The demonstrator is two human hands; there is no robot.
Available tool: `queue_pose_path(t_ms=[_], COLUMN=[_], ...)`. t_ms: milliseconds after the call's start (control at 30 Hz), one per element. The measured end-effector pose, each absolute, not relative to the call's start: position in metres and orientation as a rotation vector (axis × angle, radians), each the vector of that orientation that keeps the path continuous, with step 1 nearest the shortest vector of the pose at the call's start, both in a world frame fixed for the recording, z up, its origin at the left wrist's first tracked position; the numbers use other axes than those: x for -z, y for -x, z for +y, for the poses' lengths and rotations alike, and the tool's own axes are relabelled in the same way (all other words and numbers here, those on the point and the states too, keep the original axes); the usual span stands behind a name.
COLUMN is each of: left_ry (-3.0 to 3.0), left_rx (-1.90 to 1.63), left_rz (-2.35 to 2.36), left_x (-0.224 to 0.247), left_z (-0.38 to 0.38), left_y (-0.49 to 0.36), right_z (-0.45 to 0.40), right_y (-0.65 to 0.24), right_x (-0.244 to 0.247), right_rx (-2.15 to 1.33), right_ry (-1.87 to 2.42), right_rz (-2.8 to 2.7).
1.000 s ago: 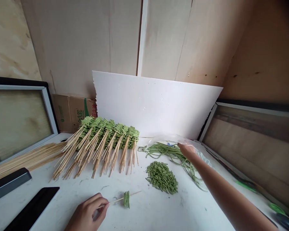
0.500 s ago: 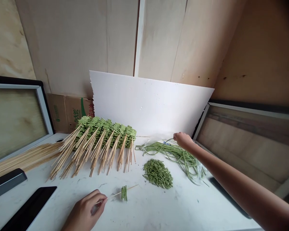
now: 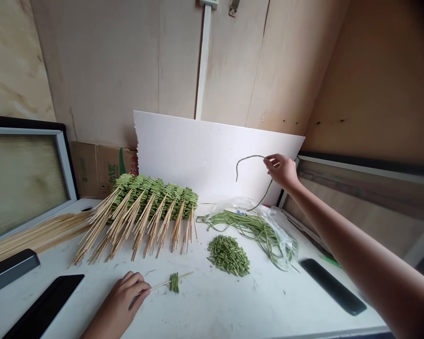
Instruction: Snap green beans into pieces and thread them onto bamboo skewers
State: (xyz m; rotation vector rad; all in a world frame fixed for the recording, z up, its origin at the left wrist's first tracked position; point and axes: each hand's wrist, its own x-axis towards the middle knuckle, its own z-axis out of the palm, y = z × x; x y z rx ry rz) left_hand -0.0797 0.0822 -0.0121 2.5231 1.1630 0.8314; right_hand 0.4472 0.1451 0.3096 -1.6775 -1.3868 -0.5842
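My left hand [image 3: 127,296], low in the view, pinches the blunt end of a bamboo skewer [image 3: 159,285]. Several short green bean pieces [image 3: 174,283] sit side by side on that skewer. Up at the right, my right hand [image 3: 281,168] is closed on one long green bean [image 3: 251,156], whose two ends hang down on either side. Below it lies a bundle of long green beans [image 3: 240,219], partly in a clear plastic bag [image 3: 284,240]. Between the hands is a heap of cut bean pieces [image 3: 229,255].
Stacked bean skewers [image 3: 155,197] stand at the back left, sticks pointing forward. Loose bamboo skewers [image 3: 45,233] lie at the left, near a black phone-like slab [image 3: 44,306]. A dark long object [image 3: 334,286] lies at the right. A white board [image 3: 212,160] leans behind.
My right hand has risen from the bundle, lifting one long bean off it. The left hand and its skewer have shifted slightly left in the view.
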Motion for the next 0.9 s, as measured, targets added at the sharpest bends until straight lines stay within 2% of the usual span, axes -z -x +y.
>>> queue_pose_path(t_ms=[133,267,467,533,667,767,900], left_ry=[-2.548,-2.541,-2.164,-1.956,-1.681,-1.603,-1.669], left_rx=[-0.747,-0.721,-1.118,-1.14,-1.008,-0.971,-1.108], left_rz=[1.237,1.346,1.209,1.061,0.64,0.69,0.852], left_x=[0.014,0.009,-0.041,-0.062,-0.085,-0.089,-0.09], left_z=[0.09,0.092,0.063,0.042,0.006,-0.004,0.007], left_y=[0.097,0.105,0.085,0.075,0.052,0.038,0.045], right_z=[0.121,0.09,0.04,0.024,0.0,-0.009,-0.017], right_y=[-0.406,-0.358,-0.285,-0.259,-0.213,-0.197,-0.208], right_x=[-0.328,-0.321,-0.281,-0.264,-0.232,-0.219,-0.213], right_rx=[0.635,0.562,0.446,0.356,0.289,0.153,-0.214], right_ry=[1.355,1.231,1.041,0.965,0.948,0.984,1.185], right_rz=[-1.427,-1.591,-2.054,-2.191,-2.385,-2.403,-2.279])
